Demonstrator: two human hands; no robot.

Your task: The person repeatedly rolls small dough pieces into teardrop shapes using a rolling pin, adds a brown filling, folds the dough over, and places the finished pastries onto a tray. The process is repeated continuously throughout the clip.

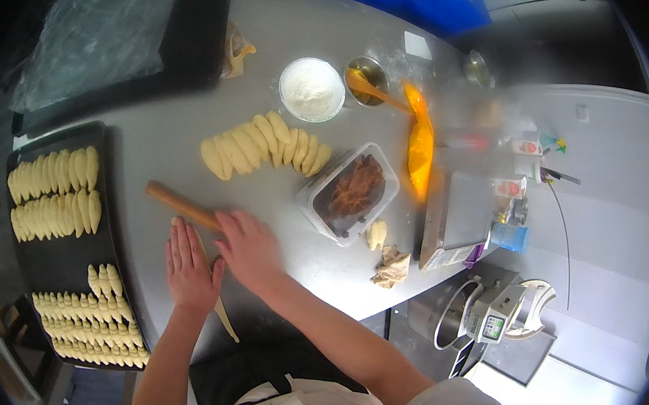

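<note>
A thin, flattened strip of dough [226, 320] lies on the metal worktop, its tapered end towards the apron. Over its upper part my left hand [192, 266] rests palm down with the fingers straight. My right hand [248, 245] is on the near end of a wooden rolling pin [181, 204], which lies at a slant beyond my left fingertips; how firmly the fingers hold it is partly blurred. A curved row of oval dough pieces [242, 146] lies further up the worktop. Right of it a clear plastic tub [382, 204] holds a brown filling [359, 187].
Dark trays [47, 259] at the left bear rows of shaped dough. Flour fills a white bowl [312, 90]. Beside it are a metal bowl [380, 71] with a wooden spoon [388, 98] and an orange piping bag [420, 147]. A scale-like metal box [466, 209] and crumpled paper [393, 266] lie right.
</note>
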